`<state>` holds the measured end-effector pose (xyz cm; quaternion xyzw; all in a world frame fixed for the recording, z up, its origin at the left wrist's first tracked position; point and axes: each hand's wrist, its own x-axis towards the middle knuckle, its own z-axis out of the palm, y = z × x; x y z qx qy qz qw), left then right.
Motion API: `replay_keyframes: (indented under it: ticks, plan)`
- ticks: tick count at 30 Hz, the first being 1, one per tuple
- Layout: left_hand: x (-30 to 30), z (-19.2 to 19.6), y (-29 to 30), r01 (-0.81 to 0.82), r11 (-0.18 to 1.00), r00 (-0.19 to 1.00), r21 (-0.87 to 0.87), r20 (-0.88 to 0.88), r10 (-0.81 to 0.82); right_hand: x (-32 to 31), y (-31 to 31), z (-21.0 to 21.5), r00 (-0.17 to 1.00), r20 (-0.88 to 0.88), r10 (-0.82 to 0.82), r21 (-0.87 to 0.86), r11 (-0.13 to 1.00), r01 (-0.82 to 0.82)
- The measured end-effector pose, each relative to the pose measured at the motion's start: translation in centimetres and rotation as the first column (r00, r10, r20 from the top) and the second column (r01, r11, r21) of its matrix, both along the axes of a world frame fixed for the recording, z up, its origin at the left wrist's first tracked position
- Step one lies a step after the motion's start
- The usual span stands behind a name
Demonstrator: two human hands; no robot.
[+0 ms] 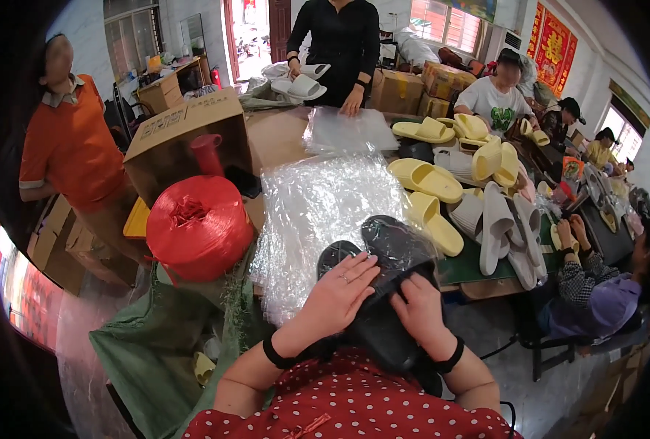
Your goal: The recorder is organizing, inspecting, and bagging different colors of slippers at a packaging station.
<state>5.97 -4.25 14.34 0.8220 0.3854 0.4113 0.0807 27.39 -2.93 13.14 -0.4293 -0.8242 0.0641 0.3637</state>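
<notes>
A pair of black slippers point(394, 242) lies at the table's near edge, at least partly under a shiny clear plastic bag point(424, 252). My left hand point(345, 284) rests flat across the slippers with its fingers stretched out. Close by on the right, my right hand point(418, 306) has its fingers curled at the bag's near edge, closed on the plastic; the fingertips are partly hidden. Beneath and beyond the slippers spreads a stack of clear plastic bags point(325, 201). More black material below my hands is too dark to make out.
Left of the bags stand a big roll of red plastic twine point(199, 228) and a cardboard box point(188, 139). Yellow slippers point(425, 180) and grey slippers point(494, 228) pile up on the right. Across the table, a person in black point(334, 44) holds white slippers point(300, 87). A green sack point(157, 358) hangs at lower left.
</notes>
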Motion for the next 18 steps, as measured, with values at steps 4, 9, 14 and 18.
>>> replay_keyframes:
  ticks: [4,9,14,18]
  plan:
    - [0.4,0.7,-0.6,0.091,0.996,0.996,0.014,-0.022,-0.091,-1.7,1.4,-1.0,1.0,-0.002,-0.027,-0.023,0.999,0.027]
    - [0.8,0.4,-0.8,0.129,0.99,0.991,0.055,-0.046,-0.127,-3.3,5.2,-2.2,0.993,-0.104,0.055,0.091,0.995,-0.046]
    - [0.0,0.5,-0.9,0.164,0.986,0.986,0.019,-0.002,-0.164,-7.4,9.9,-3.1,0.984,0.045,-0.17,0.04,0.985,0.169]
    - [-1.8,2.2,-1.3,0.146,0.989,0.989,0.014,0.02,-0.146,-9.5,13.9,-2.9,0.998,-0.036,-0.046,0.344,0.937,0.056]
